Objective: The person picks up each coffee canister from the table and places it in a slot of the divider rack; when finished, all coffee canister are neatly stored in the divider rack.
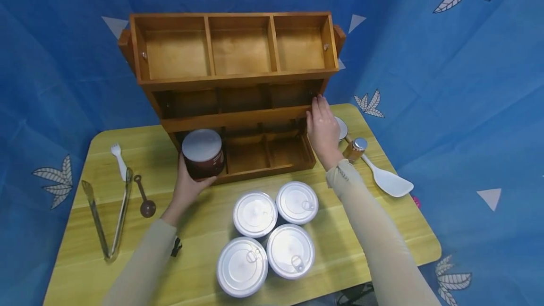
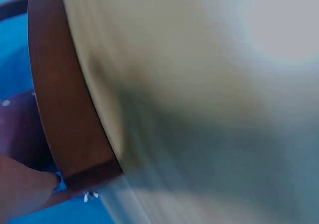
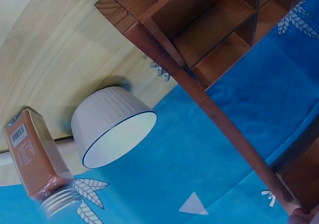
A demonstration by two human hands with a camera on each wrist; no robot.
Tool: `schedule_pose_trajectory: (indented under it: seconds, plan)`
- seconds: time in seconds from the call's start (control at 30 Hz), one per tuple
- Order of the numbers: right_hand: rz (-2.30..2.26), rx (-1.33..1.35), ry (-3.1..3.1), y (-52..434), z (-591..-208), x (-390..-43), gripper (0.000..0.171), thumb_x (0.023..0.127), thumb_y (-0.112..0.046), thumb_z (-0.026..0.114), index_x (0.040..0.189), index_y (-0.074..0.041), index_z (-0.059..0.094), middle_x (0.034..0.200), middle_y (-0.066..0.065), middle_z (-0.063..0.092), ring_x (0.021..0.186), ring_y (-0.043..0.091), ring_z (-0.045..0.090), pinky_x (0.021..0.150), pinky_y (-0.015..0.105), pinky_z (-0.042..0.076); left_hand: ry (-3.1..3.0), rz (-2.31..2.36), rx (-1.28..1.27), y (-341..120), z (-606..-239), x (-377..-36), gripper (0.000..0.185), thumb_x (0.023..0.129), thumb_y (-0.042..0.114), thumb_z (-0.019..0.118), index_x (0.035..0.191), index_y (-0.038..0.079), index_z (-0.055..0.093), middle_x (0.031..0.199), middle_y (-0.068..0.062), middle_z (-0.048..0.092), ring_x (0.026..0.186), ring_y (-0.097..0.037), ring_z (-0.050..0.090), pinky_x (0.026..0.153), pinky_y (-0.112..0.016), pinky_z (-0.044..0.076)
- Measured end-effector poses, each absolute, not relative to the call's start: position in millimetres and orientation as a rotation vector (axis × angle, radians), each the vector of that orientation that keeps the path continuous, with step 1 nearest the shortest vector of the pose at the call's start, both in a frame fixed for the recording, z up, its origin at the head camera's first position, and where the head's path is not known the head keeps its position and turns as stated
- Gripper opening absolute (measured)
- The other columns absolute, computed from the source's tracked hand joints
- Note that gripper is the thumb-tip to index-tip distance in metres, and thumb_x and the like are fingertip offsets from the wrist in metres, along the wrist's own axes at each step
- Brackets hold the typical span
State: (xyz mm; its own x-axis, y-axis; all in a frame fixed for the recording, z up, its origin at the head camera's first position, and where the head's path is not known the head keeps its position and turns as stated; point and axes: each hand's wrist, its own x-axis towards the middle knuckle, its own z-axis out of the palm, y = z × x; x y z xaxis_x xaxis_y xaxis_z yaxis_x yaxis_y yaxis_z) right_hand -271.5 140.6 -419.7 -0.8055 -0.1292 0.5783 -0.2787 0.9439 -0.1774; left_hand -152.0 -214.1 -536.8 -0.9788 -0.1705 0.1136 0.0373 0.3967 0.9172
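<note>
In the head view a three-tier wooden rack stands at the back of the table. My left hand holds a dark brown can with a whitish lid at the bottom tier's left compartment. The left wrist view shows part of that hand beside the dark can and a wooden rack part. My right hand grips the rack's right side near the middle tier. Only a fingertip of it shows at the wooden post in the right wrist view.
Several white-lidded cans stand at the front middle. Tongs, a white fork and a brown scoop lie left. To the right are a spice bottle, a white bowl and a white spoon.
</note>
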Motion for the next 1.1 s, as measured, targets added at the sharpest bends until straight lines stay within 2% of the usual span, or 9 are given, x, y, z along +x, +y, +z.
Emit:
schedule_pose_trajectory:
  seconds: [0.07, 0.13, 0.27, 0.37, 0.57, 0.7, 0.83, 0.97, 1.1]
  plan:
    - [0.341, 0.288, -2.518, 142.2, -420.3, -271.6, 0.044, 0.102, -0.021, 0.051, 0.138, 0.003, 0.053, 0.145, 0.019, 0.053, 0.135, 0.031, 0.051, 0.106, 0.046, 0.049, -2.611, -1.59, 0.094, -217.7, -534.0, -129.7, 0.123, 0.074, 0.014, 0.085, 0.159, 0.012, -0.004, 0.164, -0.022, 0.009, 0.151, -0.044, 0.014, 0.123, -0.061, 0.016]
    - [0.339, 0.286, -2.513, 144.8, -420.1, -272.4, 0.043, 0.102, -0.021, 0.051, 0.138, 0.003, 0.053, 0.144, 0.019, 0.053, 0.135, 0.032, 0.051, 0.107, 0.045, 0.049, -2.755, -1.564, 0.025, -217.2, -533.0, -107.3, 0.122, 0.076, 0.017, 0.084, 0.158, 0.008, -0.005, 0.164, -0.024, 0.007, 0.149, -0.048, 0.014, 0.12, -0.064, 0.016]
    - [0.351, 0.261, -2.485, 150.9, -417.4, -274.7, 0.043, 0.102, -0.021, 0.051, 0.137, 0.003, 0.054, 0.144, 0.02, 0.054, 0.135, 0.032, 0.051, 0.108, 0.045, 0.049, -2.923, -1.581, -0.298, -203.7, -536.4, -83.6, 0.114, 0.075, 0.022, 0.085, 0.157, 0.001, 0.008, 0.159, -0.026, 0.024, 0.144, -0.048, 0.03, 0.118, -0.063, 0.022]
    - [0.363, 0.236, -2.49, 153.6, -416.2, -274.3, 0.043, 0.102, -0.02, 0.052, 0.137, 0.003, 0.054, 0.144, 0.019, 0.053, 0.136, 0.032, 0.05, 0.108, 0.046, 0.048, -2.955, -1.663, -0.519, -186.9, -540.1, -83.9, 0.112, 0.075, 0.025, 0.085, 0.156, -0.001, 0.013, 0.156, -0.025, 0.033, 0.142, -0.044, 0.035, 0.119, -0.059, 0.023]
    - [0.328, 0.279, -2.507, 146.8, -418.4, -270.9, 0.044, 0.102, -0.021, 0.052, 0.137, 0.004, 0.053, 0.143, 0.02, 0.054, 0.134, 0.033, 0.052, 0.107, 0.045, 0.049, -2.904, -1.936, -0.792, -161.3, -545.1, -94.6, 0.12, 0.066, 0.02, 0.089, 0.158, 0.005, 0.013, 0.161, -0.021, 0.027, 0.149, -0.039, 0.025, 0.122, -0.054, 0.016]
    - [0.311, 0.309, -2.485, 140.4, -419.0, -270.7, 0.043, 0.101, -0.021, 0.053, 0.137, 0.004, 0.054, 0.142, 0.02, 0.055, 0.133, 0.032, 0.053, 0.106, 0.045, 0.05, -2.763, -2.087, -0.951, -154.6, -549.8, -98.5, 0.126, 0.06, 0.012, 0.092, 0.158, 0.013, 0.014, 0.16, -0.013, 0.031, 0.149, -0.03, 0.026, 0.124, -0.033, 0.018]
    - [0.317, 0.307, -2.47, 139.5, -419.2, -270.4, 0.043, 0.101, -0.02, 0.053, 0.136, 0.004, 0.054, 0.141, 0.02, 0.056, 0.133, 0.032, 0.053, 0.106, 0.045, 0.05, -2.62, -2.244, -1.068, -151.0, -552.7, -101.4, 0.121, 0.059, 0.011, 0.092, 0.157, 0.021, 0.02, 0.157, -0.009, 0.038, 0.145, -0.015, 0.034, 0.12, -0.017, 0.021]
    - [0.337, 0.309, -2.469, 140.5, -419.6, -269.9, 0.042, 0.101, -0.02, 0.052, 0.136, 0.004, 0.054, 0.142, 0.02, 0.055, 0.133, 0.033, 0.053, 0.107, 0.045, 0.049, -2.589, -2.273, -1.098, -149.1, -554.8, -103.5, 0.118, 0.058, 0.012, 0.092, 0.154, 0.022, 0.025, 0.154, -0.01, 0.041, 0.141, -0.004, 0.038, 0.119, -0.015, 0.023]
    - [0.345, 0.318, -2.472, 141.1, -422.0, -270.9, 0.042, 0.102, -0.02, 0.051, 0.137, 0.004, 0.054, 0.143, 0.02, 0.054, 0.134, 0.033, 0.052, 0.107, 0.045, 0.049, -2.597, -2.238, -1.067, -147.6, -556.0, -104.0, 0.119, 0.056, 0.014, 0.095, 0.153, 0.022, 0.026, 0.152, -0.009, 0.043, 0.139, -0.005, 0.04, 0.118, -0.016, 0.025]
